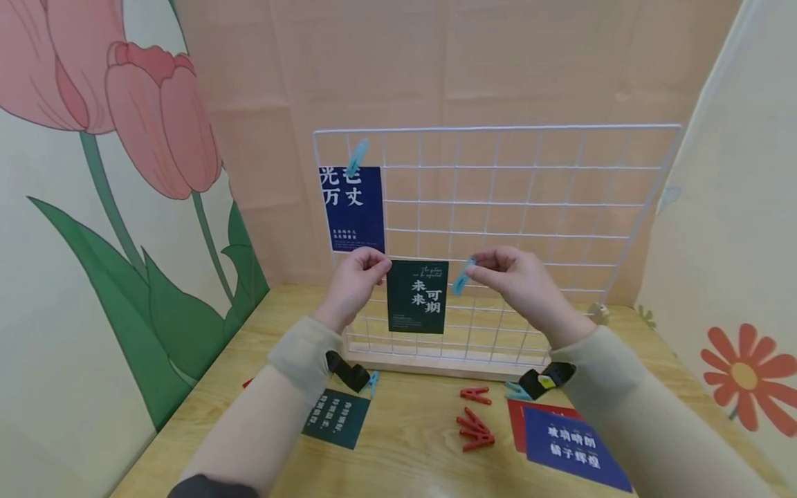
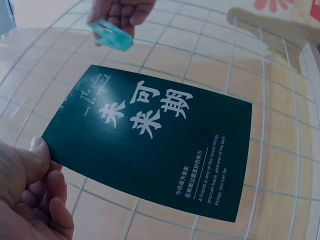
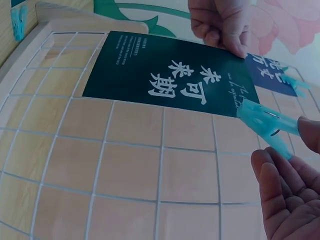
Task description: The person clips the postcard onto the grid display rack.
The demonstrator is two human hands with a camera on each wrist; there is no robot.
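A dark green card (image 1: pixel 417 297) with white characters is pinched at its upper left corner by my left hand (image 1: pixel 358 283), in front of the white wire grid (image 1: pixel 529 235). My right hand (image 1: pixel 519 283) holds a light blue clothespin (image 1: pixel 461 278) between thumb and fingers, just right of the card. In the right wrist view the clothespin (image 3: pixel 267 125) points at the card's top edge; whether it touches the card I cannot tell. A dark blue card (image 1: pixel 353 211) hangs at the grid's upper left under another blue clothespin (image 1: pixel 358 158).
On the wooden table (image 1: pixel 411 429) lie red clothespins (image 1: pixel 476 430), a green card (image 1: pixel 338 418) partly behind my left forearm, and a blue card (image 1: pixel 569 446) over a red card (image 1: pixel 517 423). More blue clothespins (image 1: pixel 518 391) lie near the grid's wooden base (image 1: pixel 448 364).
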